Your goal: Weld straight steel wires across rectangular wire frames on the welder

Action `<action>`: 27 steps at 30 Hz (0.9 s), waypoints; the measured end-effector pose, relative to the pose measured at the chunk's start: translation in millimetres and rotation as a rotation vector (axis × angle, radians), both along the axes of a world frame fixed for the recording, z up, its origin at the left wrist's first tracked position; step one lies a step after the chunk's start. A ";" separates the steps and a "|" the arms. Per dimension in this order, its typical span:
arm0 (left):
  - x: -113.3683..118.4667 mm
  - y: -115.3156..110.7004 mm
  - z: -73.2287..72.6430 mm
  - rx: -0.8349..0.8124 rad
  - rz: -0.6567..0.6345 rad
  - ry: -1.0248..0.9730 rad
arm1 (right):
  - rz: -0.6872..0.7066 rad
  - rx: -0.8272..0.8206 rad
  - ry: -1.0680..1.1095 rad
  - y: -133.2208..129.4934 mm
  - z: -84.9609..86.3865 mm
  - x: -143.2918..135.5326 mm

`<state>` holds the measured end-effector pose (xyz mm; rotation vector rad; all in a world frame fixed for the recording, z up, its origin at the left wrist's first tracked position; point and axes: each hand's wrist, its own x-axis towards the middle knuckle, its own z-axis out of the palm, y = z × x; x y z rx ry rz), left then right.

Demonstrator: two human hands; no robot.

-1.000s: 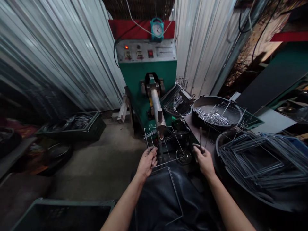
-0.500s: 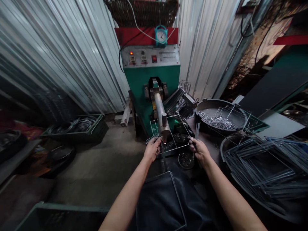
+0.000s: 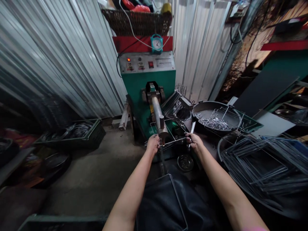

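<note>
A rectangular wire frame with a crossbar (image 3: 175,140) lies level under the metal arm (image 3: 158,110) of a green machine (image 3: 148,76), which looks like a spot welder. My left hand (image 3: 153,144) pinches the frame's near left part, right beside the arm's tip. At the near right corner, my right hand (image 3: 194,141) is closed on the same frame. Several thin metal rods (image 3: 193,127) stick up from that right hand. Another wire frame (image 3: 178,200) rests on the dark apron (image 3: 158,202) over my lap. Fingertips are partly hidden on both hands.
To the right, a round pan (image 3: 198,106) contains short metal rods, and a large tub (image 3: 219,150) is heaped with wire frames. A small bowl (image 3: 185,163) sits below my right hand. On the left stands a green crate (image 3: 96,131) of metal parts.
The view has tilted up slightly, showing more of the basket above the machine. Both hands still grip the wire frame, which has shifted slightly beneath the arm's tip.
</note>
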<state>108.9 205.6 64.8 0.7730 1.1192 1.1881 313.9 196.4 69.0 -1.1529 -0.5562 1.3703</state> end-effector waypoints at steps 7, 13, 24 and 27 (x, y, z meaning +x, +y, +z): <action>2.0 -0.3 3.8 0.010 -0.051 -0.019 | -0.076 -0.029 -0.008 -11.3 -1.9 3.5; -19.2 -9.6 -2.6 0.028 -0.113 -0.102 | -0.063 -0.029 0.042 -47.3 -22.2 2.0; -66.0 -25.8 0.7 0.037 -0.018 -0.112 | 0.130 0.065 -0.079 -32.7 0.9 -51.8; -67.2 -23.5 1.8 0.039 -0.023 -0.114 | 0.117 0.058 -0.091 -32.2 -2.6 -53.7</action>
